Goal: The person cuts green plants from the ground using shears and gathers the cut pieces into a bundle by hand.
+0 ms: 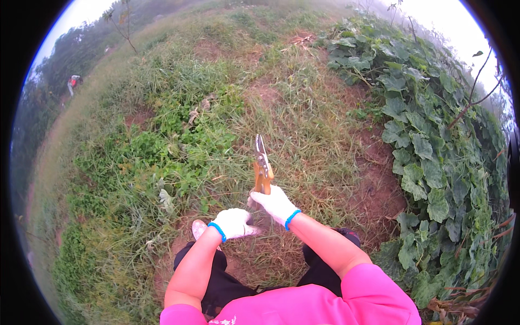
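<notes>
A pair of pruning shears [263, 172] with orange-yellow handles is gripped in my right hand [277, 203]. That hand wears a white knit glove with a blue cuff. The metal blades [260, 147] point away from me, above the grass; a slim gap seems to show between their tips. My left hand [232, 222], in a matching glove, hovers lower and to the left, apart from the shears. Its thumb stands away from the curled fingers, and I see nothing held there. Part of its palm side is hidden.
Trampled grass [284, 260] and reddish bare soil [375, 183] lie around my feet. Broad-leaved vines [422, 146] form a bank on the right. Leafy weeds [162, 150] grow at the left. A person [73, 83] bends far off at the left, near misty trees.
</notes>
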A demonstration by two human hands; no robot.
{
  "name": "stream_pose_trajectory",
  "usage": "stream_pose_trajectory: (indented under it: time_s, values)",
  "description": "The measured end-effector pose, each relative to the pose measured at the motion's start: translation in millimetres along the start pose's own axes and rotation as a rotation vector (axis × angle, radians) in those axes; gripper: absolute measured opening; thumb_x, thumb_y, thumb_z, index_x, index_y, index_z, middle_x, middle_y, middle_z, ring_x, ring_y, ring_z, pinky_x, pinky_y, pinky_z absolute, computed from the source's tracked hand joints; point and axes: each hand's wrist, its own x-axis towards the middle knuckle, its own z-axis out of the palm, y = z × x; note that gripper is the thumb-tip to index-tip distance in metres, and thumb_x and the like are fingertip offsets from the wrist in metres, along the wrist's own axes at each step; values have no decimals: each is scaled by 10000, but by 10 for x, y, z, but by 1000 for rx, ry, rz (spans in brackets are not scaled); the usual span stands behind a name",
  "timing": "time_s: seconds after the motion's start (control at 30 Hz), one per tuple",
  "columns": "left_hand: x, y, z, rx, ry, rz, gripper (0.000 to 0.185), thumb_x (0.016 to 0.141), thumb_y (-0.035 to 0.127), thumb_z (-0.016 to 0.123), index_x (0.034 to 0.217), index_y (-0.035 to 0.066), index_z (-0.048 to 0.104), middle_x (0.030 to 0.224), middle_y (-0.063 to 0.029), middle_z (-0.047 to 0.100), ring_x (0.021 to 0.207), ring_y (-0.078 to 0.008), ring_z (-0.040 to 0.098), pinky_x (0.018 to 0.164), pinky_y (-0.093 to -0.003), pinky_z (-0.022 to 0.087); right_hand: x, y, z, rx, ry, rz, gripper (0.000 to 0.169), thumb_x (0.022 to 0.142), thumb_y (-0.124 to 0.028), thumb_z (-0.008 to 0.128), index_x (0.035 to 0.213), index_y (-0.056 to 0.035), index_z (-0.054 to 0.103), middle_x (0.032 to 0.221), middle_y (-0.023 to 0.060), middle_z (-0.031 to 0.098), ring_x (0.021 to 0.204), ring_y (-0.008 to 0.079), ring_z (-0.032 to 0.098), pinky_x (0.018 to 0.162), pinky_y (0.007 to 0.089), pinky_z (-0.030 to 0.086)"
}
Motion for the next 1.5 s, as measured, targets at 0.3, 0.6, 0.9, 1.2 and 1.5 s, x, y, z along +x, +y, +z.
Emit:
stream_pose_trajectory:
  time_s: [0.3,0.6,0.9,1.2,1.5]
  values:
    - [-61,-262,-28,37,151,-238,526,807,562,633,1049,101,707,1027,-154,707,1000,-326,660,873,-424,506,-83,-553,-262,180,101,-9,293,928,-294,647,1002,-28,550,780,65,605,613,174,625,583,344,563]
    - [-129,-916,-134,68,451,-428,588,868,568,604,1156,59,667,1091,-177,692,1032,-316,654,895,-397,503,-45,-607,-743,307,-12,-289,475,974,-396,593,1177,26,508,895,109,582,746,209,621,779,451,578]
    - [14,-901,184,-70,624,-404,461,886,423,661,1143,41,671,1085,-162,704,1021,-288,672,889,-359,516,-69,-595,-987,337,-47,-431,486,965,-389,606,1203,21,499,963,154,605,863,250,657,785,442,600]
    - [-509,-813,-517,-150,618,-286,362,935,314,647,1183,51,669,1091,-89,711,1008,-179,659,892,-312,510,36,-550,-851,235,33,-414,417,938,-283,662,1202,9,525,948,137,641,795,211,676,748,373,611]
    - [-51,-1852,641,-543,400,-289,405,922,336,641,1169,16,662,1086,-144,705,1022,-235,660,910,-344,498,169,-239,-553,-133,63,-363,449,958,-232,623,1298,29,487,1087,135,629,957,216,652,896,393,548]
